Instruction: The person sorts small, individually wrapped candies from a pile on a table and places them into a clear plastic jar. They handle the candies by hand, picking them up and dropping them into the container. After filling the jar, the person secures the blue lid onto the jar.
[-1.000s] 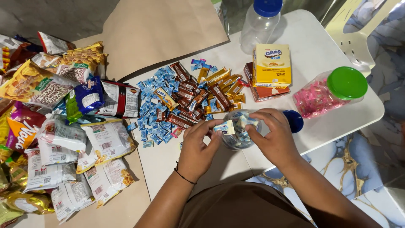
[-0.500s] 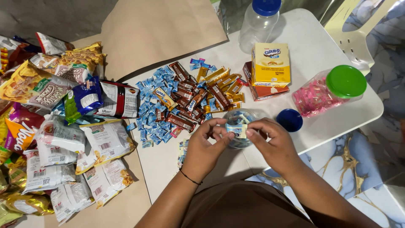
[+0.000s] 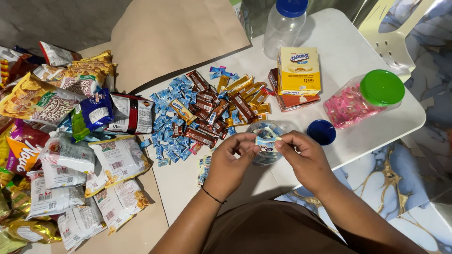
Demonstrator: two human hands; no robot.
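The work surface is a white plastic table (image 3: 358, 33) with rounded corners, standing on a marble-patterned floor (image 3: 409, 183) veined in blue and gold. A white plastic chair (image 3: 400, 33) stands beyond the table's far right corner. A sheet of brown kraft paper (image 3: 174, 33) covers the ground to the left and tucks under the table edge.

The left hand (image 3: 230, 162) and right hand (image 3: 303, 157) meet over a clear open plastic jar (image 3: 266, 134) near the front edge, each pinching one end of a small pale wrapped candy (image 3: 266, 141) held just above the jar mouth. The jar's dark blue lid (image 3: 321, 132) lies just beside it on the right.

Behind the jar lie a heap of brown and gold chocolate bars (image 3: 221, 106) and a spread of small blue wrapped sweets (image 3: 172, 117). Further right stand a yellow carton (image 3: 299, 69) and a green-lidded jar of pink sweets (image 3: 362, 99), tipped on its side. Snack bags (image 3: 70, 155) crowd the paper at left.
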